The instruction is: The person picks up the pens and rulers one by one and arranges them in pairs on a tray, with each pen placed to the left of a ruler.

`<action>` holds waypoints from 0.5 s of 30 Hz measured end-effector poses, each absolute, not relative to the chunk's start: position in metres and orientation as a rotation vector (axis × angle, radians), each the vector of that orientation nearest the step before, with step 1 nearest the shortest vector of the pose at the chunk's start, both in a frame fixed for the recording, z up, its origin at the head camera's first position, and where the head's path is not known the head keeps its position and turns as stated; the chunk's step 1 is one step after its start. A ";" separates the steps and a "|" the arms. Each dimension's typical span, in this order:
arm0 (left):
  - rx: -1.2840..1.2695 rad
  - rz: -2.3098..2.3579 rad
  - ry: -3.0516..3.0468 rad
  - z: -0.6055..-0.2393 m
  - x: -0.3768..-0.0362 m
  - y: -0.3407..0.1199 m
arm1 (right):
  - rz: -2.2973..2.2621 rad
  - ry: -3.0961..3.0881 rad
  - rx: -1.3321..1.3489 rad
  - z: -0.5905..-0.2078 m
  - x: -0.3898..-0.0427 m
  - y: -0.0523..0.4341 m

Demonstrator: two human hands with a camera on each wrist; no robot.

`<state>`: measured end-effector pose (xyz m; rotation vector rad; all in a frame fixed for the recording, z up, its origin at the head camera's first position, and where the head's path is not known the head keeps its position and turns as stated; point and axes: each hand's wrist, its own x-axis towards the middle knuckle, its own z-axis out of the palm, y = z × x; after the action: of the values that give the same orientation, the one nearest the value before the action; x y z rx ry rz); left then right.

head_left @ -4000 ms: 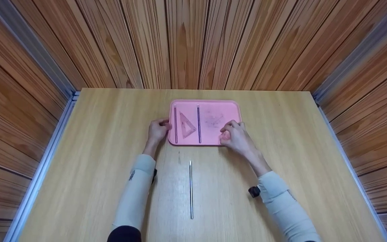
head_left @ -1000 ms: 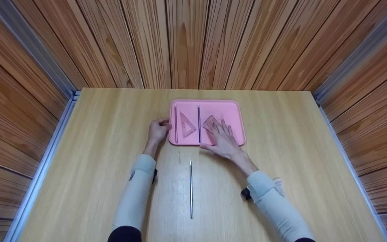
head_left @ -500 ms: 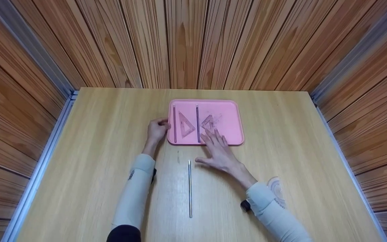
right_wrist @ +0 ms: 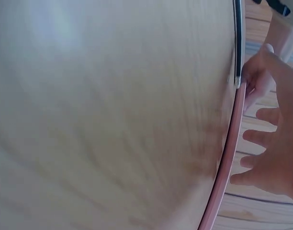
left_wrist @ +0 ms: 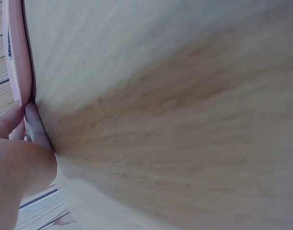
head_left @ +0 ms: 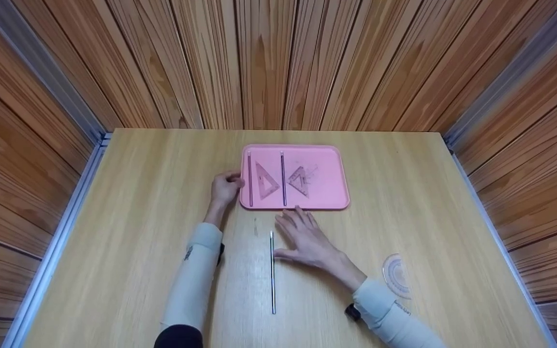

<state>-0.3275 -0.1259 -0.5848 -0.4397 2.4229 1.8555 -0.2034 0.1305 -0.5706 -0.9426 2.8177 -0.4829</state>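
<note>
A pink tray (head_left: 328,189) lies at the table's middle. In it are two thin rulers (head_left: 250,179) and two clear set squares (head_left: 265,181), side by side. My left hand (head_left: 232,181) pinches the tray's left rim; the left wrist view shows its fingers (left_wrist: 36,127) against the pink edge (left_wrist: 17,62). My right hand (head_left: 294,227) is flat and spread on the table just in front of the tray and holds nothing. Its thumb is next to a long thin ruler (head_left: 272,275) on the table. The right wrist view shows its fingers (right_wrist: 271,158) beside the tray rim (right_wrist: 227,163).
A clear protractor (head_left: 397,282) lies on the wooden table (head_left: 138,217) near my right forearm. Wooden plank walls with metal rails close in the table at the back and both sides.
My right hand went from the tray's front edge to the right set square, then drew back onto the table beside the long ruler. The protractor came into view. My left hand stayed on the rim.
</note>
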 end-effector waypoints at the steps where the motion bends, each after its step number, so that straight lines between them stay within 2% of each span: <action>1: -0.439 1.856 2.428 -0.585 -0.328 -0.126 | -0.472 2.827 -0.960 -0.571 -0.201 0.129; 15: -0.464 1.852 2.389 -0.585 -0.330 -0.125 | -0.467 2.787 -1.065 -0.572 -0.172 0.110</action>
<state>-0.3297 -0.1253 -0.5850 -0.4641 2.3895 1.8525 -0.1719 0.1096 -0.5722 -1.0650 2.7867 -0.4669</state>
